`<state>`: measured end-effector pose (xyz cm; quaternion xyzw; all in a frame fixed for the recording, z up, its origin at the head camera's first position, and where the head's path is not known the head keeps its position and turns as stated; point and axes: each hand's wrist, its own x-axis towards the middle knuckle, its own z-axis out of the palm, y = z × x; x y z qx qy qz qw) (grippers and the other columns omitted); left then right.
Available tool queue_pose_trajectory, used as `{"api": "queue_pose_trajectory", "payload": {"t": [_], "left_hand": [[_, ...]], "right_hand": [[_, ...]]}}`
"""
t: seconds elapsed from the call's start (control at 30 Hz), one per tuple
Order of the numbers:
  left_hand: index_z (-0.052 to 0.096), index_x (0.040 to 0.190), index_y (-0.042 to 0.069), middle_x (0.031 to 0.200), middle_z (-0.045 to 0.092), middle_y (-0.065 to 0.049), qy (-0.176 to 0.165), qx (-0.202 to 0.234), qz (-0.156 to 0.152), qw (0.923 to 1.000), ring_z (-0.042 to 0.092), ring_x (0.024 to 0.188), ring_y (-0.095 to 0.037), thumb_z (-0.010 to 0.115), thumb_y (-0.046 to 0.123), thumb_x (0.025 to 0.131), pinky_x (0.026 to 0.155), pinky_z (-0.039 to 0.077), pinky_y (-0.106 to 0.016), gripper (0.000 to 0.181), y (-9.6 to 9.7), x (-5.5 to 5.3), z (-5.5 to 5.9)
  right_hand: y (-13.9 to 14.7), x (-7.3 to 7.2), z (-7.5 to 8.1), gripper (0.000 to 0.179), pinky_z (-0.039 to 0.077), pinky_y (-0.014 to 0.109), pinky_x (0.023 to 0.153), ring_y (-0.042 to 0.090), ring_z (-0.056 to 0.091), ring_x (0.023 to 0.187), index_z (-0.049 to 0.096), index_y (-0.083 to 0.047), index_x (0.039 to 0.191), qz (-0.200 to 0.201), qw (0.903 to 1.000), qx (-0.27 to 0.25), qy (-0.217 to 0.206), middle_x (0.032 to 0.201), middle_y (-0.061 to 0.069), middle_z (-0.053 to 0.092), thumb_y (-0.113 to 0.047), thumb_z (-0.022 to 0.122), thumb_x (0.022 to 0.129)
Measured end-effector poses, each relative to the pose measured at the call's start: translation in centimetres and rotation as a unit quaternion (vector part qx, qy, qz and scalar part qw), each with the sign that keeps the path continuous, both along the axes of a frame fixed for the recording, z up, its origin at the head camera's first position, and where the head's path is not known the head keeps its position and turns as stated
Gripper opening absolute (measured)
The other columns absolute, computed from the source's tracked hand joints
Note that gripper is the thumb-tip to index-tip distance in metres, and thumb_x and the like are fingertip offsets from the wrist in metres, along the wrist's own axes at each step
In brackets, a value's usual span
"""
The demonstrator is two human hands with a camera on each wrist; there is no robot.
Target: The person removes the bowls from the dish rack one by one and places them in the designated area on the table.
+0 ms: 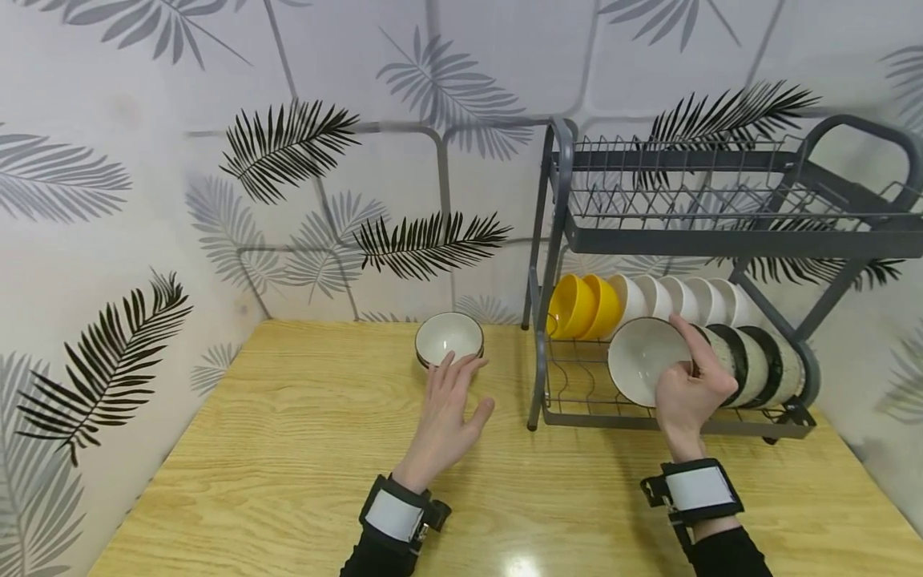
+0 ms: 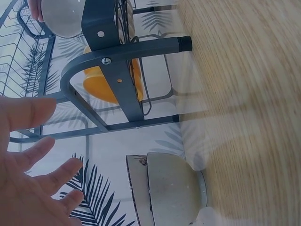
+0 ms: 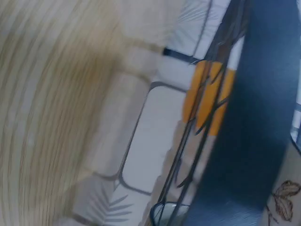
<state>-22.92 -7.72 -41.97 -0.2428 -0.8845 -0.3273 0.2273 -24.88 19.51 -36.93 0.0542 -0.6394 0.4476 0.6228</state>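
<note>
My right hand grips a white bowl with a dark rim, its inside turned toward me, at the front of the rack's lower shelf. Brown leaf decoration shows on a bowl at the right wrist view's edge; that view does not show the hand. On the table, left of the rack, stand two nested pale bowls, upright. My left hand reaches toward them with spread fingers, overlapping their near rim in the head view. In the left wrist view, the fingers are apart from the stacked bowls.
A grey two-tier dish rack stands at the right. Its lower shelf holds yellow bowls, several white bowls and speckled bowls with dark rims. The upper wire basket overhangs them. A patterned wall closes the wooden table behind.
</note>
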Motion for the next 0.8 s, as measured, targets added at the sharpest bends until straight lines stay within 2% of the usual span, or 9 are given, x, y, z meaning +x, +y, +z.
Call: {"api": "queue_pose_trajectory", "payload": {"t": [0.07,0.13,0.3,0.4,0.57,0.67,0.8], "left_hand": [[0.047,0.135,0.001,0.138,0.046,-0.021,0.002,0.005,-0.007,1.0,0.023,0.136,-0.042,0.062,0.013,0.089,0.111,0.013,-0.065,0.05,0.0,0.1,0.1],[0.047,0.135,0.001,0.138,0.046,-0.021,0.007,0.009,-0.014,0.9998,0.023,0.136,-0.041,0.061,0.014,0.09,0.111,0.013,-0.065,0.049,0.1,0.1,0.1],[0.047,0.135,0.0,0.139,0.046,-0.019,0.028,0.023,-0.04,0.9986,0.025,0.136,-0.04,0.061,0.015,0.09,0.111,0.013,-0.066,0.049,0.1,0.0,0.1],[0.046,0.137,0.002,0.141,0.045,-0.015,0.03,0.028,-0.054,0.9977,0.023,0.139,-0.035,0.061,0.013,0.09,0.113,0.012,-0.062,0.05,0.1,0.1,0.2],[0.044,0.138,0.003,0.143,0.043,-0.012,0.044,0.029,-0.078,0.9955,0.02,0.141,-0.027,0.057,0.018,0.094,0.114,0.011,-0.059,0.048,0.1,0.3,0.7],[0.043,0.139,0.002,0.143,0.043,-0.013,0.063,0.031,-0.095,0.9931,0.022,0.14,-0.029,0.057,0.019,0.094,0.114,0.012,-0.06,0.049,0.2,0.4,1.1],[0.042,0.139,0.002,0.143,0.045,-0.013,0.093,0.023,-0.115,0.9887,0.024,0.139,-0.03,0.062,0.017,0.09,0.114,0.015,-0.059,0.054,0.3,0.7,1.7]], "right_hand": [[-0.1,0.4,0.1,0.057,0.047,0.013,0.078,0.025,0.067,0.095,0.072,0.011,0.098,0.018,0.999,-0.036,-0.018,0.092,0.03,0.069,0.034,0.029,0.069],[0.0,0.6,-0.1,0.059,0.051,0.017,0.085,0.023,0.066,0.097,0.072,0.01,0.1,0.041,0.996,-0.07,-0.039,0.095,0.028,0.07,0.034,0.027,0.07],[0.8,0.7,-0.8,0.064,0.053,0.023,0.089,0.019,0.066,0.099,0.073,0.003,0.104,0.092,0.9798,-0.15,-0.094,0.099,0.016,0.073,0.034,0.028,0.071],[0.8,1.0,-1.0,0.068,0.053,0.023,0.086,0.018,0.065,0.1,0.074,0.001,0.104,0.127,0.9633,-0.199,-0.127,0.098,0.011,0.074,0.034,0.028,0.068],[0.3,2.1,-0.6,0.069,0.053,0.022,0.082,0.02,0.065,0.101,0.071,0.004,0.109,0.213,0.9266,-0.264,-0.163,0.096,0.007,0.074,0.035,0.027,0.066],[0.0,2.6,-0.4,0.066,0.054,0.02,0.079,0.021,0.064,0.102,0.069,0.008,0.111,0.256,0.9078,-0.282,-0.176,0.096,0.007,0.074,0.036,0.029,0.066],[-0.6,2.9,-0.3,0.065,0.055,0.016,0.075,0.02,0.064,0.102,0.067,0.01,0.113,0.286,0.8902,-0.285,-0.21,0.095,0.004,0.075,0.038,0.033,0.066]]}}
